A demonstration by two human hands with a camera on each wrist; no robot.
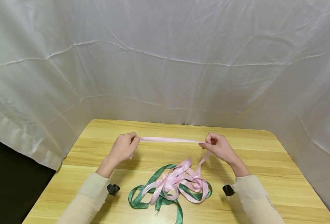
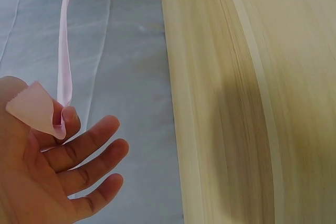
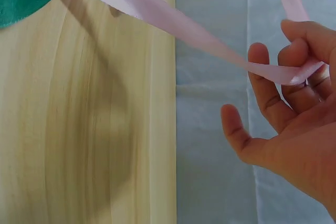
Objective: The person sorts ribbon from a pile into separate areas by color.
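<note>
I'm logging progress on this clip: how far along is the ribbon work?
Early. One end of the pink ribbon is freed and stretched taut between the left hand and right hand, both pinching it. Left: the rest is looped in a pile with the green ribbon on the wooden table.

Two bare hands, left hand [image 1: 123, 147] and right hand [image 1: 219, 147], long cream sleeves [image 1: 88, 196] reaching the wrists, small dark lettering on the right cuff, black wrist cameras [image 1: 113, 189] strapped under each forearm
</note>
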